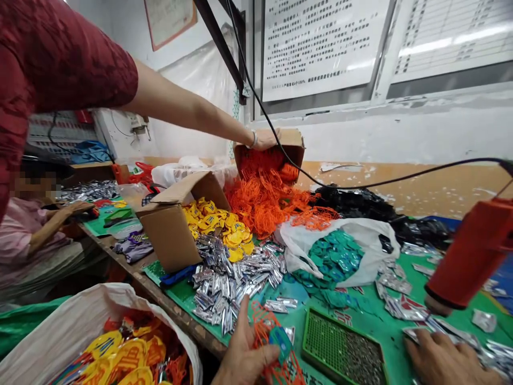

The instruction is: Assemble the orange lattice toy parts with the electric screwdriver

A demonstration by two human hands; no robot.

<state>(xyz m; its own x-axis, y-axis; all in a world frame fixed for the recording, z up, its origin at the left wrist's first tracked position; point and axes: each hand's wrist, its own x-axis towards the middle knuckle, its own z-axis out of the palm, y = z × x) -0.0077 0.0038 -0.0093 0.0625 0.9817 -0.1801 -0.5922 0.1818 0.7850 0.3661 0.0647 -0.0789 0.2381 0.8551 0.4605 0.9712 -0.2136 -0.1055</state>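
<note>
Head view: bottom-centre left hand (243, 351) pinches orange mesh (262, 316), teal disc (281, 344); silver foil packets (440, 325) lie just above half-curled right hand (447, 359), hold unclear

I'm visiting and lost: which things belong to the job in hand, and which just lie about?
Likely job: orange stringy netting, flat teal plastic piece (both in left hand); shiny flat silver pieces at right hand.
Likely lying about: crumpled black plastic heap; crumpled blue bundle.

Two printed notices (320, 48) line the window frame (381, 91). A red-bordered sheet (170, 20) hangs left of the dark metal bracket (222, 43).
</note>
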